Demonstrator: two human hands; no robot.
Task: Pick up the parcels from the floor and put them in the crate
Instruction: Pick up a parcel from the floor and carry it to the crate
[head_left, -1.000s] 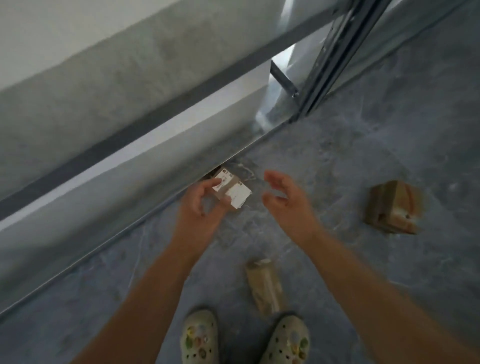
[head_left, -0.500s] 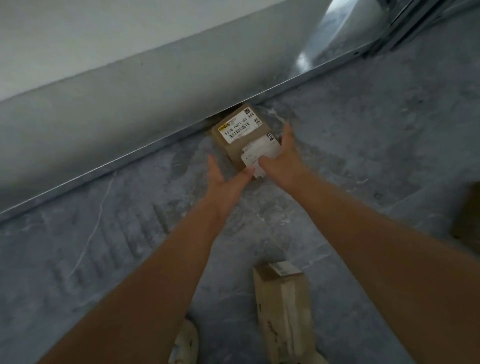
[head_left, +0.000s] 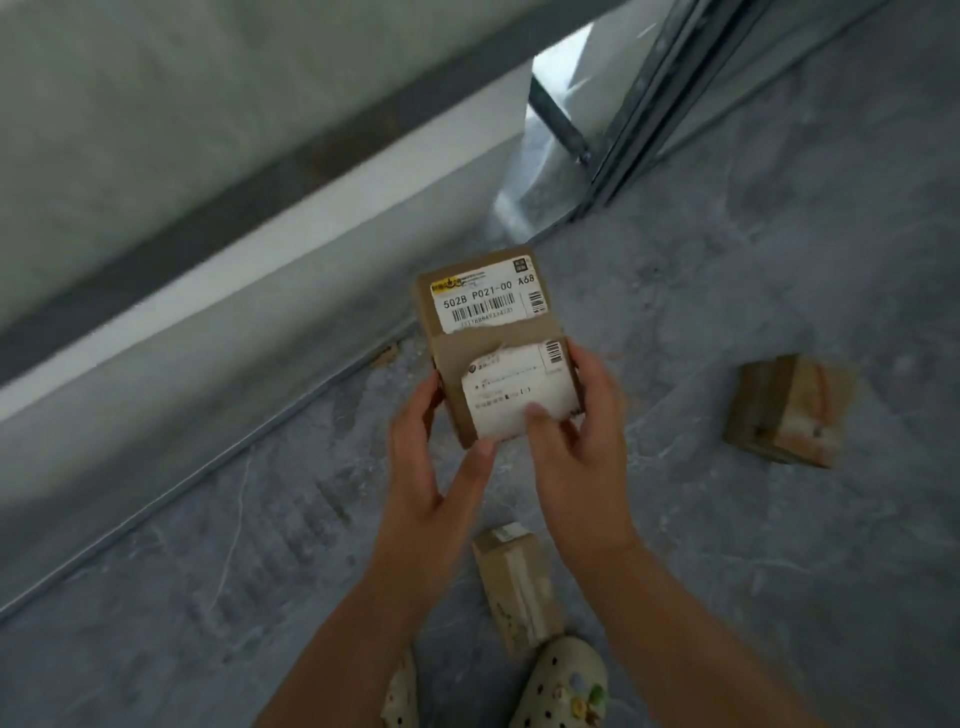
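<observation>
Parcels are our concern, and we now hold one of them, a brown labelled parcel (head_left: 483, 332), up in the air between both hands, clear of the grey floor (head_left: 727, 291). Half a second ago it lay flat on the floor against the metal strip at the foot of the wall, and we were only reaching down to it; now it is lifted and sits much nearer to us. Our left hand (head_left: 436, 467) clasps its lower left edge, thumb pressed on the front near the bottom corner and fingers wrapped behind. Our right hand (head_left: 582, 447) grips the lower right edge, thumb lying across the white shipping label (head_left: 514, 400) and fingers curled round the side. Above that, a second white label with a barcode (head_left: 485, 304) faces us.

Our view has risen as well. A second parcel (head_left: 517, 584), long and narrow, lies on the floor below our forearms, just in front of our right shoe (head_left: 563, 686), where before it filled more of the lower view. A third parcel (head_left: 789, 410), banded with tape, rests on the floor well off to the right; a moment ago only its edge showed. Our left shoe (head_left: 400, 701) peeks from under the left forearm. The wall base (head_left: 260, 249) runs diagonally on the left, and the dark metal door frame (head_left: 649, 114) is back in sight at upper right.
</observation>
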